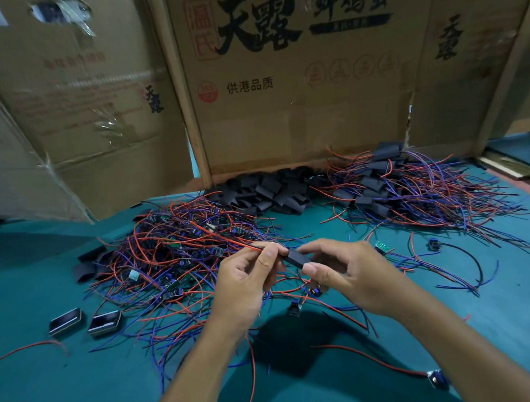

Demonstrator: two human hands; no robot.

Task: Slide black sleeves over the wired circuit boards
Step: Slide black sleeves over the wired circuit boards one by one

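Pinched between both our hands, a black sleeve sits raised above the green table: our left hand has its thumb and fingers curled around the sleeve's left end, where red and blue wires run out towards the pile beyond, and our right hand grips the sleeve's right end between thumb and forefinger. Whether a circuit board already sits inside the sleeve we cannot tell, since the fingers cover both ends. Just beyond and to the left of the grip lies a tangled heap of unsleeved wired boards, small green boards showing here and there among the red and blue leads. Straight beyond the grip, against the foot of a printed cardboard box, is a heap of loose black sleeves. Beyond and to the right of the grip lies a second heap of sleeved boards, black sleeves stacked among their trailing wires. Just right of our right hand a single green board lies on the table, with a small dark part on black wires a little farther right. Well to the left of the grip, nearer us, two small black trays sit side by side. Under our wrists a few more loose wired parts rest on the table.
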